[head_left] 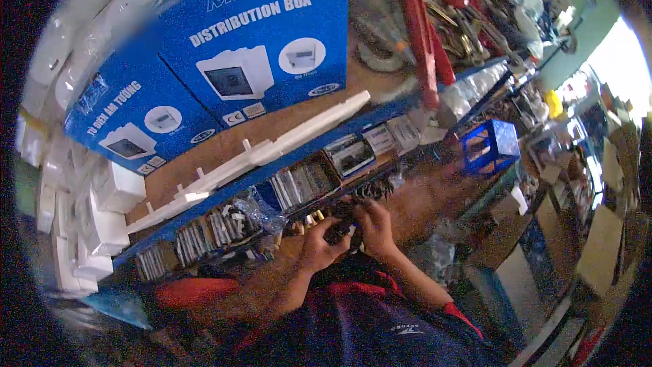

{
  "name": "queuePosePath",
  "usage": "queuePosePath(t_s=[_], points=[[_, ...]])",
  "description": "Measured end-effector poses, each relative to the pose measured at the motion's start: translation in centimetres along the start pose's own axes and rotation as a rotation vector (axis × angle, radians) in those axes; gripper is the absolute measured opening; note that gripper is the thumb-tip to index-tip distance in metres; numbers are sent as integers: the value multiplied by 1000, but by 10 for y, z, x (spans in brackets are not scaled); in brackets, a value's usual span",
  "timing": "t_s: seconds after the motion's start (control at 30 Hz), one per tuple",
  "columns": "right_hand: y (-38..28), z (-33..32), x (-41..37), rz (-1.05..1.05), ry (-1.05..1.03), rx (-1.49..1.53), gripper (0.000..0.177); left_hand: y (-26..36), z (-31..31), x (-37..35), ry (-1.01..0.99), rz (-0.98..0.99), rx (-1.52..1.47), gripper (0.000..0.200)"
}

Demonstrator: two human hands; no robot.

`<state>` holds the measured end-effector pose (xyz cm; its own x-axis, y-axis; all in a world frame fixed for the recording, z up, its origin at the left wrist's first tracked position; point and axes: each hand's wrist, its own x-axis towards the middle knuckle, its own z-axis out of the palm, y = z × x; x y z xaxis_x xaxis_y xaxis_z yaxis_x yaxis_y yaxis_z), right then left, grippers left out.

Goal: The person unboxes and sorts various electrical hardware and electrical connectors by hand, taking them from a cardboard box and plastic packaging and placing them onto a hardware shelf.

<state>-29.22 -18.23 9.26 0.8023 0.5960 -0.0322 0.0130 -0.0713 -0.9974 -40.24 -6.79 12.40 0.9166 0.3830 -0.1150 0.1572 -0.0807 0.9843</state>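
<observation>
My left hand (pixel 319 248) is curled, thumb and fingers closed around a small dark item (pixel 336 233) whose kind I cannot make out. Close beside it on the right, my right hand (pixel 375 226) has its fingers bent and pressed together; whatever it grips is hidden in shadow. Both hands are in front of the shelf edge, just below a carton packed with thin upright pieces (pixel 299 187). Small brass-coloured pieces (pixel 314 217) lie right by my left fingertips.
Blue distribution box cartons (pixel 272 24) stand on the shelf above a long white plastic strip (pixel 255 156). More small cartons (pixel 210 234) line the shelf edge. To the right are a blue plastic stool (pixel 502 146), red-handled tools (pixel 424 34) and cardboard pieces (pixel 601 245).
</observation>
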Motion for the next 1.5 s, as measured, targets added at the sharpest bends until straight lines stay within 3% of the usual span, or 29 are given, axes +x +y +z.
queuePosePath(t_s=[0.1,0.23,0.27,0.37,0.4,0.43,0.5,0.6,0.7,0.8,0.87,0.93,0.97,1.0,1.07,1.17,1.27,1.33,1.4,1.5], points=[[35,-14,28,122,45,232,16,-16,9,6,144,-38,-6,35],[-22,-12,22,466,31,812,27,1,-7,1,314,159,306,35],[-42,-6,19,302,-78,770,38,2,-10,-5,296,111,369,34],[7,7,-9,454,-194,396,59,3,-3,-15,311,203,187,34],[31,10,-17,296,-270,-241,50,1,-3,-20,315,231,271,34],[-16,36,-25,24,-218,314,38,-2,-6,-26,320,259,356,34],[-14,39,-32,239,-260,198,35,-4,-21,-39,302,309,489,35],[-54,44,-44,522,-377,478,22,-4,-47,-64,221,322,516,37],[-24,71,-69,474,-325,465,34,-1,-66,-91,168,280,371,35],[-20,102,-94,629,-278,578,44,-12,-92,-120,217,327,332,34],[-29,122,-106,556,-263,831,51,-26,-105,-137,310,425,275,37],[-22,137,-124,446,-366,939,56,-59,-113,-166,233,164,-19,40],[-21,148,-134,435,-407,874,58,-69,-121,-178,188,42,-158,42],[-26,156,-139,410,-445,807,61,-51,-128,-187,147,40,233,46],[-42,175,-158,375,-524,644,59,-76,-126,-203,114,-51,18,41],[-24,200,-163,-244,-566,118,57,-83,-134,-220,182,-16,1,38],[-46,224,-180,-383,-461,-10,56,-74,-148,-238,228,110,235,38],[-44,235,-190,-417,-413,-53,58,-61,-156,-246,244,118,198,38],[-41,240,-198,-502,-406,-248,64,-50,-158,-247,279,50,-76,38],[-40,251,-213,-584,-375,-403,71,-79,-163,-246,245,128,-377,38]])
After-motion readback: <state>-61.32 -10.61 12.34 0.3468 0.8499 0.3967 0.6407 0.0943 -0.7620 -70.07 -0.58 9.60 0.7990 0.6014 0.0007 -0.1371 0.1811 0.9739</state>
